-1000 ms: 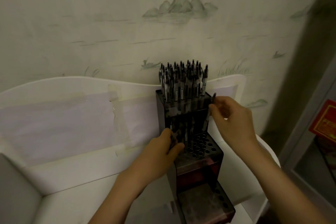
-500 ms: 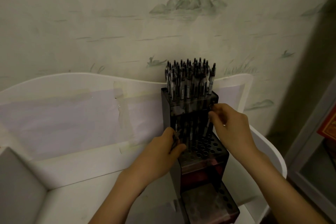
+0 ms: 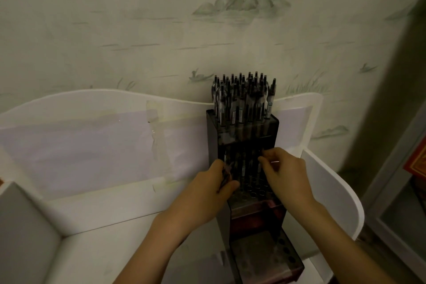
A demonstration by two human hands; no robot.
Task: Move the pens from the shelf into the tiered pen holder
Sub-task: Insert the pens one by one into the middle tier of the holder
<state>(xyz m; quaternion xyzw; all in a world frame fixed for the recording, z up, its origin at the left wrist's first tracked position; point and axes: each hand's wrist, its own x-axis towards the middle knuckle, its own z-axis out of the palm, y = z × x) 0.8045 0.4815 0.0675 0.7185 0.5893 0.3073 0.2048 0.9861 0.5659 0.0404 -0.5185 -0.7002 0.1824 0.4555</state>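
Fingers of the left hand [image 3: 213,185] are curled round a small bunch of pens [image 3: 225,176], dark barrels showing past the thumb, held against the left edge of the tiered pen holder [image 3: 253,212] at its middle tier. The right hand [image 3: 284,174] has its fingertips [image 3: 262,159] drawn narrow into a pinch at the back of that tier; they seem to be on a pen, but whether it is gripped or only being steadied I cannot tell in this dim light. Nearest the viewer, at about six o'clock from the hands, the lowest tier shows a row of open holes and no pens. The middle tier, directly under the hands, has empty holes toward the front and pens standing toward the back. At twelve o'clock, the top tier is packed with upright pens [image 3: 243,97]. The holder stands on the white shelf [image 3: 115,249], against its back panel; no loose pens show on the shelf surface in view. By my reading the main risk is crowding: the right hand works between standing pens, so a knuckle could tip a neighbour or miss a hole. The left hand's bunch could also slip while attention is elsewhere, and sideways pressure there might shift the tall, narrow holder.
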